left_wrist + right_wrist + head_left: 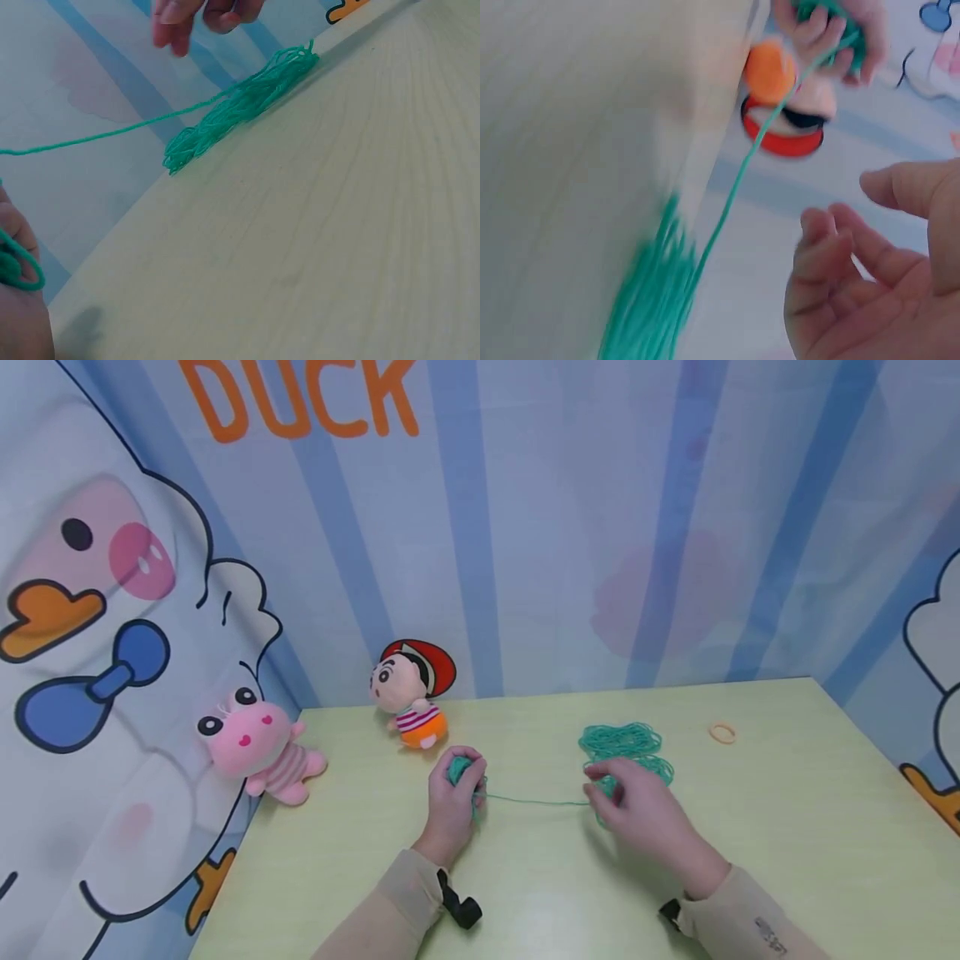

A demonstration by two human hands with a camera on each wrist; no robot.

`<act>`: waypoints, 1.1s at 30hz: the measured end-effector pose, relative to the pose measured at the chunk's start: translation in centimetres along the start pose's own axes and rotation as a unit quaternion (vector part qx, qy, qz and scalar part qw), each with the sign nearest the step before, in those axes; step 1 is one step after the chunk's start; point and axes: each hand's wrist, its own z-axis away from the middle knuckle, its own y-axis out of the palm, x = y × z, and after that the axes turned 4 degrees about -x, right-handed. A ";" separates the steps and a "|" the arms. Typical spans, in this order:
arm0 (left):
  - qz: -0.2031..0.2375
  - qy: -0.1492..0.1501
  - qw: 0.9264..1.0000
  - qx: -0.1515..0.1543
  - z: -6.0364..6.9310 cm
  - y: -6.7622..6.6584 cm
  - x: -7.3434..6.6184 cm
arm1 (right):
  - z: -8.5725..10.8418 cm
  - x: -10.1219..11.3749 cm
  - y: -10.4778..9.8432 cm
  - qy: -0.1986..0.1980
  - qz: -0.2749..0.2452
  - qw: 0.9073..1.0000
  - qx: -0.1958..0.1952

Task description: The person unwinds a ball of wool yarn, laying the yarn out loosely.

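Observation:
My left hand (448,814) grips a small wound bundle of green yarn (458,767), partly hidden by the fingers. A single strand (538,802) runs from it across to the loose green skein (621,741) lying on the table. My right hand (651,820) hovers by the near side of that skein. In the right wrist view, the thumb (907,184) is apart from the bent fingers, and the strand passes beside them, not between them. The left wrist view also shows the skein (240,109) in looped lengths, with the right hand's fingers above it.
A pink hippo-like plush (262,747) lies at the table's left edge. Behind my left hand is a doll with a red cap (411,693). A small pale orange ring (722,733) lies right of the skein. A printed curtain (555,527) hangs along the back.

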 end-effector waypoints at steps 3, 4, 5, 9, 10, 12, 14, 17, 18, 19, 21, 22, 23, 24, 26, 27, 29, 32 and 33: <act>-0.009 -0.002 1.000 0.006 -0.1 -0.4 0.1 | -0.8 2.3 2.5 -0.022 -0.033 0.997 0.062; -0.011 -0.003 1.000 0.009 -0.1 -0.4 0.2 | -1.1 3.0 3.2 -0.026 -0.038 0.996 0.079; -0.013 -0.003 1.000 0.013 -0.1 -0.4 0.2 | -1.3 3.5 3.9 -0.028 -0.043 0.994 0.093; -0.024 0.003 1.000 0.019 0.0 -0.3 0.1 | -2.2 5.4 6.4 -0.045 -0.056 0.990 0.119; -0.028 0.006 0.999 0.018 0.0 -0.3 0.0 | -2.4 5.7 6.9 -0.051 -0.055 0.990 0.117; -0.036 0.010 0.999 0.016 0.1 -0.3 -0.1 | -2.6 6.2 7.6 -0.061 -0.053 0.991 0.105; -0.040 0.014 0.999 0.013 0.1 -0.2 -0.2 | -2.6 6.4 7.9 -0.064 -0.049 0.993 0.087; -0.025 0.014 1.000 0.010 0.2 -0.2 -0.2 | -2.3 6.3 7.6 -0.057 -0.055 0.995 0.060; -0.019 0.011 1.000 0.009 0.1 -0.3 -0.2 | -2.2 6.1 7.4 -0.052 -0.058 0.996 0.051; -0.009 0.008 1.000 0.010 0.1 -0.3 -0.2 | -2.1 5.9 7.0 -0.047 -0.062 0.996 0.042; 0.008 0.003 1.000 0.011 0.0 -0.3 -0.1 | -1.7 5.3 6.1 -0.037 -0.069 0.997 0.026; 0.012 -0.001 1.000 0.011 0.0 -0.3 0.0 | -1.5 5.0 5.6 -0.032 -0.072 0.997 0.020; 0.016 -0.002 1.000 0.011 -0.1 -0.3 0.0 | -1.4 4.6 5.1 -0.028 -0.073 0.997 0.013; 0.019 -0.003 1.000 0.011 -0.1 -0.4 0.0 | -1.2 4.2 4.5 -0.024 -0.075 0.997 0.009; 0.020 -0.002 1.000 0.011 -0.1 -0.4 0.0 | -0.8 3.3 3.5 -0.016 -0.076 0.997 0.000; 0.020 -0.001 1.000 0.011 0.0 -0.4 0.1 | -0.6 2.8 3.0 -0.013 -0.076 0.997 -0.007; 0.018 0.001 1.000 0.011 0.0 -0.3 0.1 | -0.3 1.8 2.0 -0.007 -0.078 0.997 -0.022; 0.019 0.006 1.000 0.014 0.1 -0.2 0.0 | 0.2 0.1 0.5 0.000 -0.073 0.996 -0.045; 0.021 0.008 1.000 0.015 0.1 -0.1 0.0 | 0.4 -0.5 0.0 0.005 -0.072 0.996 -0.051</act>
